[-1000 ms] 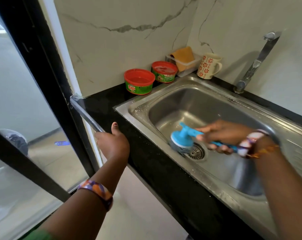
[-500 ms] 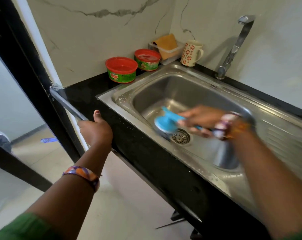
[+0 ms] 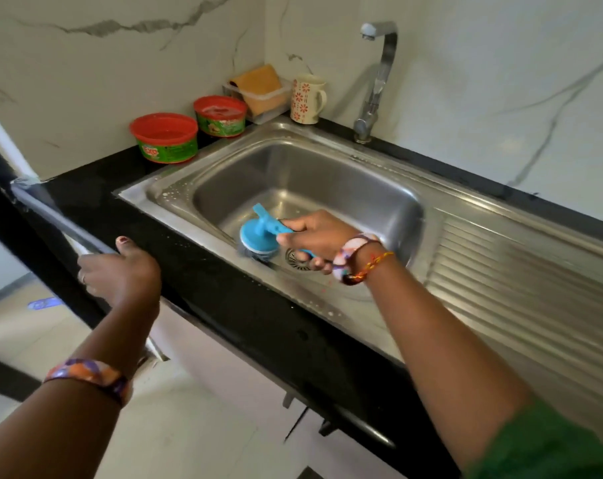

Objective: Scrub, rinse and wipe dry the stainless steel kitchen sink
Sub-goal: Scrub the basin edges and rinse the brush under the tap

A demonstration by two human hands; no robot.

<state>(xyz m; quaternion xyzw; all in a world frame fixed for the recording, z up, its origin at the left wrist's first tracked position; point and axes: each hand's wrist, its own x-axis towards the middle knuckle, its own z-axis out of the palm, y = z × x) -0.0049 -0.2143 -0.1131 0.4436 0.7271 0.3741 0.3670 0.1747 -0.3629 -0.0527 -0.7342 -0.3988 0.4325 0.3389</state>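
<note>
black counter (image 3: 96, 198): sink (image 3: 500, 271), 2 red tubs (image 3: 164, 137), mug (image 3: 307, 98), tray (image 3: 274, 105).

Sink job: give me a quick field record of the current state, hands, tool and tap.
stage: scrubbing, no rinse water visible
right hand: grips blue scrub brush by its handle
brush position: on sink floor, beside drain
left hand: holds counter edge
tap: no water seen running
rim: soap flecks on near-left corner
</note>
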